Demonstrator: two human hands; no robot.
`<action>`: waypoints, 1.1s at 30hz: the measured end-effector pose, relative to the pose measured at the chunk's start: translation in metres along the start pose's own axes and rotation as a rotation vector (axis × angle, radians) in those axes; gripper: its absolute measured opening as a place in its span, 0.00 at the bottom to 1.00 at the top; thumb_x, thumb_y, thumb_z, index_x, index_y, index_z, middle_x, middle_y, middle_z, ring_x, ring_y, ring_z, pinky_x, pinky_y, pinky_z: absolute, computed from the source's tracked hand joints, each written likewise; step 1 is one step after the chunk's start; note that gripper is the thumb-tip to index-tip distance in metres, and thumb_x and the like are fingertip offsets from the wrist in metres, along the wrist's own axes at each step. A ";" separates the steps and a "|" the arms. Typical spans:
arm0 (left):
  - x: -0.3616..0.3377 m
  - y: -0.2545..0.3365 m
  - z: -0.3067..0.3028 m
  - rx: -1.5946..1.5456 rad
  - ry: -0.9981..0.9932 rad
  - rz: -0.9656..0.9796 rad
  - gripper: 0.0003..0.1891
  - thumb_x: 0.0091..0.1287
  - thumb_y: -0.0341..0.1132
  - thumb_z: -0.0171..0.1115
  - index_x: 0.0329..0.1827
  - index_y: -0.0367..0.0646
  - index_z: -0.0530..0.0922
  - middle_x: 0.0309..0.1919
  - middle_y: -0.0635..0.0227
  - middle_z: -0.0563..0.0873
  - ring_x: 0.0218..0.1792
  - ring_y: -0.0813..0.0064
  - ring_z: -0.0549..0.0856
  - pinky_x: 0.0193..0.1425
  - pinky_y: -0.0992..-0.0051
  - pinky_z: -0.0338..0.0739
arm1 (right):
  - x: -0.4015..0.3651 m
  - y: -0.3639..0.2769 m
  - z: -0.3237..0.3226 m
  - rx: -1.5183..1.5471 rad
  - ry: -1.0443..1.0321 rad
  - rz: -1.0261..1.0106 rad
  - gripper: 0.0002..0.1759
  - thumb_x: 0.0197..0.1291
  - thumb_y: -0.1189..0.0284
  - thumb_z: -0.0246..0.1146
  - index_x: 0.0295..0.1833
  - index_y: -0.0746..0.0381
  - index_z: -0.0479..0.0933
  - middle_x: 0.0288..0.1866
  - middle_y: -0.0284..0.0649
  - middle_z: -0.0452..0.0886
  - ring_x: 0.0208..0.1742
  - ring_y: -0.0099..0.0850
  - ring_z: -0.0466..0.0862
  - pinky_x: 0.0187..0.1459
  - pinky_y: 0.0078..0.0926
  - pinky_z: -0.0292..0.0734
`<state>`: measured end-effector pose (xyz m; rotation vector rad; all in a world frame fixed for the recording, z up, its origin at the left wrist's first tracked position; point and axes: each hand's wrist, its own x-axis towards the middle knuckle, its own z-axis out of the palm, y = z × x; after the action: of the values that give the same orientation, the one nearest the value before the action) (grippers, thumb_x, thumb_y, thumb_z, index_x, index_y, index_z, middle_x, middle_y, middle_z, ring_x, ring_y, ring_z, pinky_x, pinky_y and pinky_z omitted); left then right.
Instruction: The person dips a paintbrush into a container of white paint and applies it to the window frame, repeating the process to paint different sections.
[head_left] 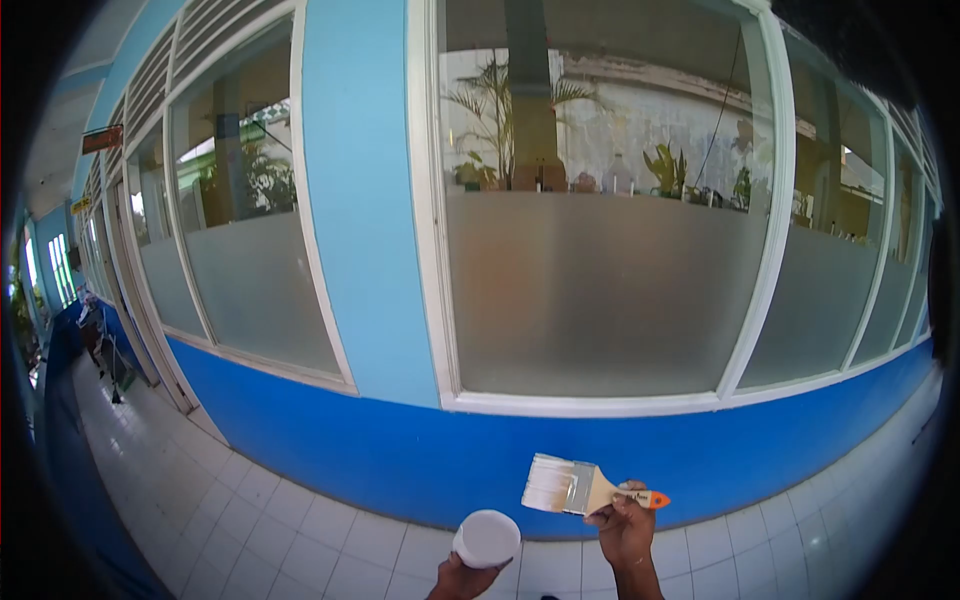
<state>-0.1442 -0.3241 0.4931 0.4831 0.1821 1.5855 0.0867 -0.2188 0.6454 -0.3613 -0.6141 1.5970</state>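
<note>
My right hand (625, 525) grips a wide paintbrush (590, 487) by its pale wooden handle, which ends in an orange tip. The bristles point left and carry white paint. Lower and to the left, my left hand (466, 578) is wrapped around a round white paint tub (487, 540), its top facing up toward me. The brush is above and to the right of the tub, apart from it. Behind both hands stands the wall with its dark blue lower band (420, 455).
White-framed windows (610, 300) with frosted lower panes run along the wall, split by a light blue pillar (365, 200). White floor tiles (330, 530) lie below. Down the corridor at left are a doorway and some blurred items (105, 350).
</note>
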 end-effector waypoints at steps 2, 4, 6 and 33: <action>0.002 0.004 0.013 0.065 0.089 0.011 0.51 0.56 0.64 0.74 0.80 0.52 0.63 0.72 0.59 0.74 0.72 0.49 0.74 0.75 0.51 0.69 | 0.001 -0.022 0.020 -0.109 -0.042 -0.077 0.17 0.61 0.82 0.63 0.55 0.67 0.70 0.45 0.48 0.80 0.38 0.45 0.90 0.36 0.49 0.95; 0.010 0.005 0.011 0.040 0.057 0.020 0.52 0.57 0.60 0.77 0.80 0.47 0.62 0.70 0.58 0.76 0.72 0.53 0.74 0.75 0.53 0.70 | 0.005 -0.046 0.027 -0.360 -0.149 -0.226 0.13 0.58 0.82 0.67 0.48 0.68 0.75 0.44 0.46 0.81 0.39 0.37 0.88 0.35 0.39 0.93; 0.022 0.010 0.026 0.047 -0.022 0.018 0.52 0.58 0.56 0.78 0.81 0.46 0.60 0.72 0.58 0.74 0.73 0.59 0.74 0.76 0.58 0.71 | 0.010 -0.074 0.042 -0.484 -0.294 -0.251 0.17 0.52 0.83 0.73 0.46 0.66 0.77 0.39 0.46 0.85 0.38 0.34 0.89 0.38 0.33 0.89; 0.114 -0.020 0.031 -0.025 -0.088 0.101 0.60 0.45 0.40 0.84 0.83 0.51 0.57 0.69 0.57 0.78 0.69 0.55 0.80 0.75 0.53 0.75 | 0.093 -0.056 0.086 -1.362 -1.166 -0.422 0.17 0.52 0.75 0.79 0.48 0.57 0.83 0.35 0.41 0.89 0.30 0.36 0.90 0.30 0.28 0.84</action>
<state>-0.1141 -0.2158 0.5350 0.5483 0.0718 1.6599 0.0716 -0.1409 0.7586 -0.1912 -2.4789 0.6097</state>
